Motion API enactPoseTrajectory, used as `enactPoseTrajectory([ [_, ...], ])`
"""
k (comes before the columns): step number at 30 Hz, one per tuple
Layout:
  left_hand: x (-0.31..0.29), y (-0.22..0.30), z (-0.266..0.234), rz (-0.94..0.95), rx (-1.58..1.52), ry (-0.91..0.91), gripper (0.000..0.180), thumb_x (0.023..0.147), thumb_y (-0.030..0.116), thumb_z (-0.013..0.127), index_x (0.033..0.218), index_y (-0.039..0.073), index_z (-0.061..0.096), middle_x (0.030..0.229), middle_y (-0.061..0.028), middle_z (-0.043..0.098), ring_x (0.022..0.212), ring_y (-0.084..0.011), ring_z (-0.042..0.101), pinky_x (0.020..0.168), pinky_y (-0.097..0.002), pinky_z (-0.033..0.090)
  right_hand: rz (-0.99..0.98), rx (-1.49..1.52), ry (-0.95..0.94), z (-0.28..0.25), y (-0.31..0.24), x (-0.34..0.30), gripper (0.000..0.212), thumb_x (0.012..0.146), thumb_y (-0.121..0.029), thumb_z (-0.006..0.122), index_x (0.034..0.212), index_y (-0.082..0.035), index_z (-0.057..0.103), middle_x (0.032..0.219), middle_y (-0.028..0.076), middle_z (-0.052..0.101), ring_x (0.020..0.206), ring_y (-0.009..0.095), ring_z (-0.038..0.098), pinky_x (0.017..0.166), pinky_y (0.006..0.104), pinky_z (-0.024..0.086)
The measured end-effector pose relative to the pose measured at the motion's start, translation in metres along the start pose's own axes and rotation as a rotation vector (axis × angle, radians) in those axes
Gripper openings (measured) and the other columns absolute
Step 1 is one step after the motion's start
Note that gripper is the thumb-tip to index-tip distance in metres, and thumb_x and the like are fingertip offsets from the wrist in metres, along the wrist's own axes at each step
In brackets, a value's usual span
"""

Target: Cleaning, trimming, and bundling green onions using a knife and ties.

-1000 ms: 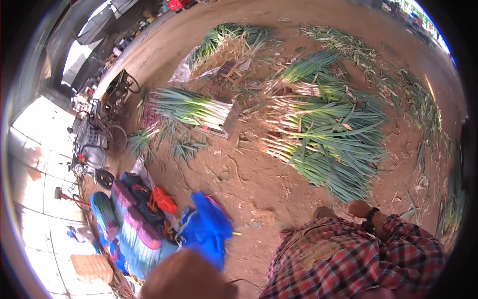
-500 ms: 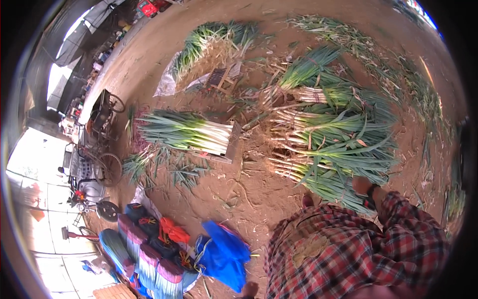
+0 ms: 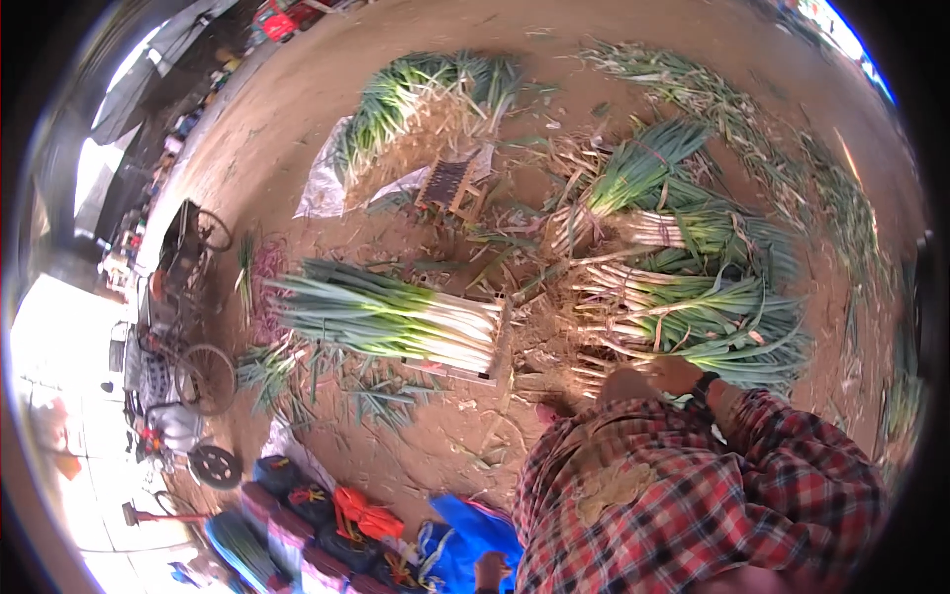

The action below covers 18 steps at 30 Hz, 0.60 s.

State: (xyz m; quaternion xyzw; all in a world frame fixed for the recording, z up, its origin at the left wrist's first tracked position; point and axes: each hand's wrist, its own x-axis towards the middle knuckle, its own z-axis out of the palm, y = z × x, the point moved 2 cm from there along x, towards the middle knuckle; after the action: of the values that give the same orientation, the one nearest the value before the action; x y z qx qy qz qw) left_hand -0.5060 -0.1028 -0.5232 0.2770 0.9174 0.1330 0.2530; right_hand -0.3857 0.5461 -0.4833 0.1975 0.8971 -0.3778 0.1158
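A heap of long green onions lies on the bare earth directly at the right hand, pale root ends toward the left and green leaves toward the right. The right hand is over the heap's near edge, back upward, with a black band at the wrist and a red plaid sleeve behind it. Its fingers are hidden, so I cannot tell whether they grip any stalks. Just left of it is a rounded brown form too unclear to name, and past that a reddish shoe.

What seems to be the left hand is at the lower edge, in front of or against a blue bag; whether it holds anything I cannot tell. To the left of that hand are an orange-red bag and padded bundles.

Ahead of the right hand, at the far end of the heap, lies a tied bunch. Well to its left, a row of green onions rests on a low wooden frame, with cut leaves strewn on its near side. Farther ahead stand a small slatted stool and more green onions beside a pale sheet. Far ahead and right of the right hand runs a band of scattered leaves. Bicycle wheels show far left of both hands.
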Motion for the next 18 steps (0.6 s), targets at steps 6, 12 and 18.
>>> enactPoseTrajectory([
  [6,0.106,-0.024,-0.051,0.174,-0.048,0.189,0.033,0.087,0.025,0.067,0.113,0.007,0.057,0.088,-0.0037,0.062,0.086,-0.0135,0.06,0.062,-0.0297,0.048,0.236,0.011,0.006,-0.001,0.058,-0.005,0.027,0.074,-0.032,0.064,0.071,-0.005,0.067,0.07,0.016,0.064,0.068,0.034,0.064,0.062,0.0435,0.05],
  [12,0.227,0.098,-0.157,-0.122,-0.641,0.053,0.031,0.086,0.012,0.064,0.116,0.007,0.057,0.094,-0.0053,0.065,0.083,-0.0168,0.064,0.065,-0.027,0.052,0.404,0.054,0.054,-0.02,0.064,0.095,0.023,0.074,-0.031,0.067,0.075,-0.008,0.07,0.076,0.011,0.07,0.071,0.027,0.067,0.069,0.0382,0.052],
  [18,0.342,0.125,-0.199,-0.168,-0.723,0.062,0.043,0.079,0.005,0.075,0.118,0.008,0.058,0.107,-0.0121,0.065,0.09,-0.0171,0.065,0.071,-0.0293,0.054,0.177,-0.078,-0.186,-0.082,0.073,0.258,0.023,0.073,-0.027,0.059,0.067,-0.006,0.067,0.069,0.014,0.066,0.069,0.034,0.064,0.066,0.0442,0.051],
])
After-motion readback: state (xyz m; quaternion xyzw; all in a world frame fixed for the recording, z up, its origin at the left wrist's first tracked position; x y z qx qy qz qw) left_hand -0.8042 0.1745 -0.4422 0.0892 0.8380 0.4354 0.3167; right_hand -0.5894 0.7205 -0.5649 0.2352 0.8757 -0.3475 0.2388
